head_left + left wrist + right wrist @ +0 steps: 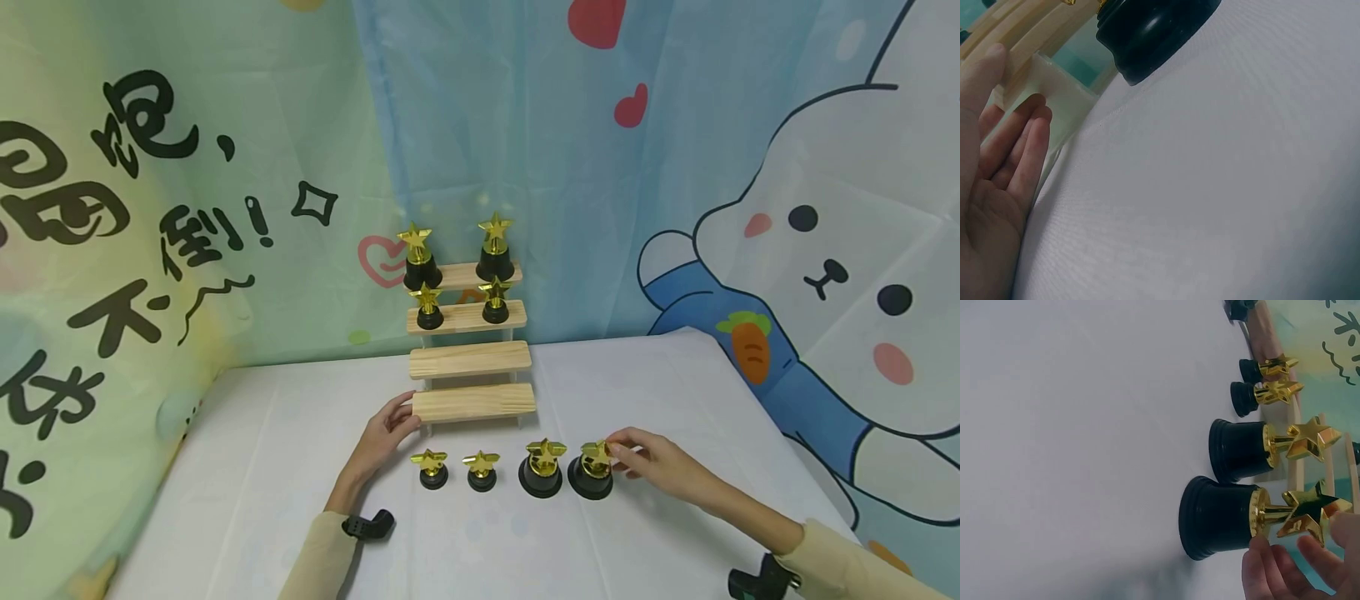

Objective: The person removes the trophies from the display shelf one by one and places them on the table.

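A wooden tiered display stand (472, 403) stands at the middle of the table. My left hand (386, 437) grips the left end of its lowest board, thumb above and fingers below, as the left wrist view shows. In front of the stand, two small gold star trophies (432, 469) and two larger ones stand upright in a row. The rightmost large trophy (591, 473) has its star between the thumb and fingers of my right hand (652, 460). Its black base (1219, 515) stands upright, close beside the other large trophy (1241, 450).
Two large trophies (495, 250) stand on the stand's top board, and two small trophies (496, 302) on the board below it. A white cloth (270, 467) covers the table. Behind hangs a printed curtain (517, 125) with a cartoon rabbit.
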`<move>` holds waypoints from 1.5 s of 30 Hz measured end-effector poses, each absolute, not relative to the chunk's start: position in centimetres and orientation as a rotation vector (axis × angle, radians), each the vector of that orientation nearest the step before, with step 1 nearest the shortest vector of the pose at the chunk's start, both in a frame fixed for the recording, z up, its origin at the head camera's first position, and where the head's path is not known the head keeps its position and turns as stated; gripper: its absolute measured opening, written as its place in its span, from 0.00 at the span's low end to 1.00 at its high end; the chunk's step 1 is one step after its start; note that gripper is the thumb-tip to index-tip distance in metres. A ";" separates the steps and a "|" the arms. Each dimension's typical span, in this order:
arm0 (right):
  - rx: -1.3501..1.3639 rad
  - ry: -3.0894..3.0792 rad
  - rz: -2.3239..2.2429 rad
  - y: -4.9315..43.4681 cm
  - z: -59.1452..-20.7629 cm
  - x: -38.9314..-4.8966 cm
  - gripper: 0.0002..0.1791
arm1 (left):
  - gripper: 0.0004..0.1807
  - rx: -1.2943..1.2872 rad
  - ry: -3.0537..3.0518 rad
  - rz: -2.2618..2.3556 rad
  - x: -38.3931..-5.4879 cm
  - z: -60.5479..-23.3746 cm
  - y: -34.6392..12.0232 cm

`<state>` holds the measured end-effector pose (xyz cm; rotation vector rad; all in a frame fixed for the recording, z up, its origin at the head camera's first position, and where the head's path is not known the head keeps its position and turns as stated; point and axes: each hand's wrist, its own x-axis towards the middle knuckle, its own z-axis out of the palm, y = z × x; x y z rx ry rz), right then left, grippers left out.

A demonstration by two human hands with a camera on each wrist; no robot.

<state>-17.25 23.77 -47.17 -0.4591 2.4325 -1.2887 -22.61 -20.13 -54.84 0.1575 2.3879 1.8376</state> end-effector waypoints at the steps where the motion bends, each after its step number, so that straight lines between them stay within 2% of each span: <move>1: -0.461 2.449 -1.288 23.8 -47.0 -17.3 0.20 | 0.31 0.152 2.394 1.836 -22.7 -55.1 -20.1; 10: -0.439 2.685 -1.223 24.0 -45.9 -18.9 0.19 | 0.32 0.159 2.405 1.840 -23.9 -57.5 -20.7; 16: -0.403 2.868 -1.164 24.1 -45.2 -21.7 0.22 | 0.33 0.195 2.383 1.874 -23.9 -57.5 -20.8; 24: -0.428 2.956 -1.235 23.2 -42.3 -25.9 0.24 | 0.33 0.180 2.383 1.878 -23.7 -57.1 -20.8; 38: -0.410 2.826 -1.365 18.4 -39.5 -31.4 0.29 | 0.33 0.192 2.397 1.869 -23.5 -57.1 -20.8; 45: -0.313 2.725 -1.412 15.2 -38.0 -33.9 0.30 | 0.33 0.213 2.385 1.886 -23.6 -57.0 -20.7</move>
